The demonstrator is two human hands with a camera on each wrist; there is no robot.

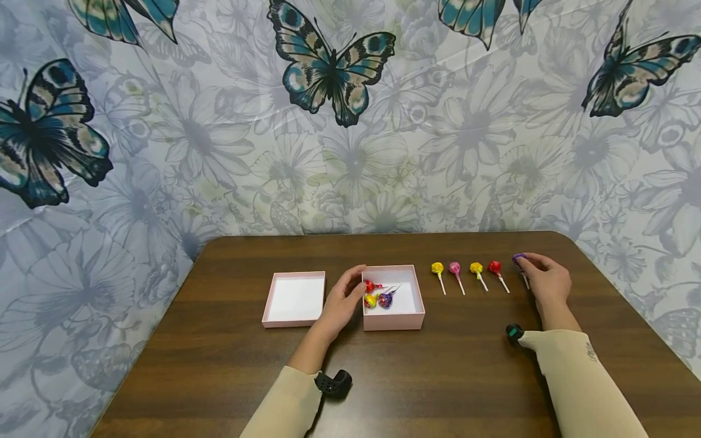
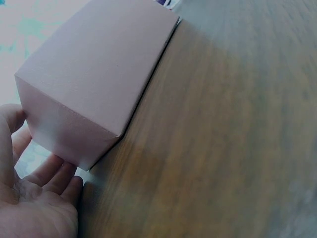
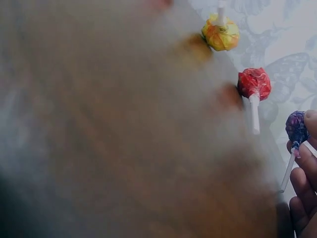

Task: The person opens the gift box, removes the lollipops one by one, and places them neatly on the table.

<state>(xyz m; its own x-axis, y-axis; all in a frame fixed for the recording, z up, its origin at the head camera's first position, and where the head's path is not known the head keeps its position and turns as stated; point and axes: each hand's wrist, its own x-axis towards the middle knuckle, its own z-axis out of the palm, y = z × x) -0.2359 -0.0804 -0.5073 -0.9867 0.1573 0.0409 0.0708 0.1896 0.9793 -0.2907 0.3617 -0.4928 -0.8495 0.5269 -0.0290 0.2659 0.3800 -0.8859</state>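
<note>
1. A small purple foil-wrapped lollipop on a thin white stick (image 3: 296,130) was seen at the right edge of the right wrist view and, in the head view, at the right end of a row on the dark wood-grain counter (image 1: 438,377). It was judged very light, with a hard brittle head, slippery crinkly wrapping and a stiff but bendable stick.
2. The head or the stick just below it was judged the best place for a pinch.
3. The right hand (image 1: 544,281) was curled over the lollipop, its fingertips (image 3: 312,124) touching the wrapper; a firm pinch could not be confirmed.
4. The left hand (image 1: 342,301) was held relaxed and spread, fingers laid against the left wall of the open pink cardboard box (image 1: 408,319) at centre frame.
5. Three wrapped lollipops (image 1: 378,295) were seen inside that box.
</note>
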